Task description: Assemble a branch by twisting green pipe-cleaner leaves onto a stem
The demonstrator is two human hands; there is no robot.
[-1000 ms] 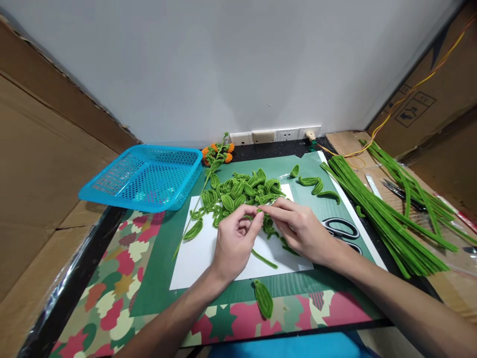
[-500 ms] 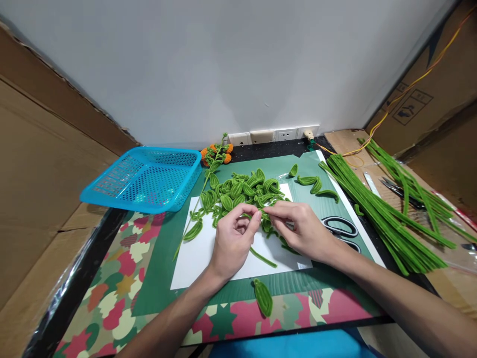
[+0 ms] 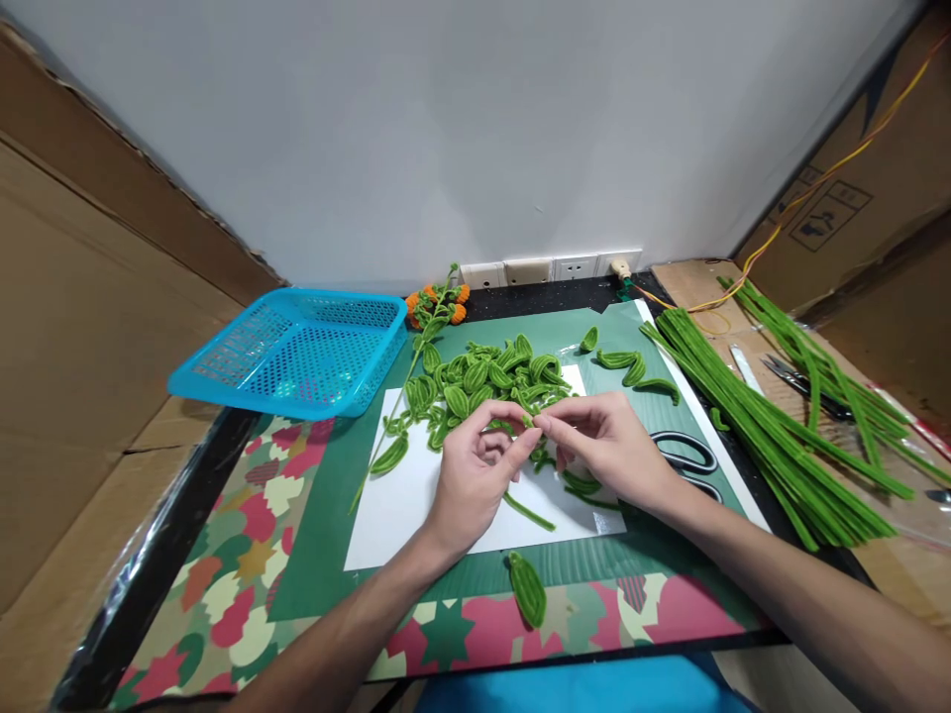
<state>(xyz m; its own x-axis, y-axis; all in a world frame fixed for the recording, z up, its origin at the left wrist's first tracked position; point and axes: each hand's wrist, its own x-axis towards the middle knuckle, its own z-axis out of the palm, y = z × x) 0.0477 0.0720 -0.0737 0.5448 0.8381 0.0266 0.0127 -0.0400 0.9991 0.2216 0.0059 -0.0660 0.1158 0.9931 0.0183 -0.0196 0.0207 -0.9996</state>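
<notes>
My left hand (image 3: 482, 475) and my right hand (image 3: 601, 441) meet over a white sheet (image 3: 416, 530), fingertips pinched together on a small green pipe cleaner (image 3: 528, 421). Most of that piece is covered by my fingers. Just behind them lies a heap of green pipe-cleaner leaves (image 3: 475, 376). Below my left hand a short loose green pipe cleaner (image 3: 529, 511) rests on the sheet. One finished-looking leaf (image 3: 527, 591) lies nearer to me, across the mat's front edge. Beside my right wrist are the black-and-grey handles of scissors (image 3: 687, 454).
A blue perforated basket (image 3: 289, 396) stands at the left. Near it lies a stem with orange flowers (image 3: 438, 307). Long green pipe cleaners (image 3: 773, 436) are bundled at the right, beside pliers (image 3: 806, 384). Several leaves (image 3: 631, 366) lie apart on the green mat (image 3: 319, 545).
My right thumb has come up to meet the index finger, and both hands' fingertips are now closer together at the pipe cleaner. The whole view has shifted slightly.
</notes>
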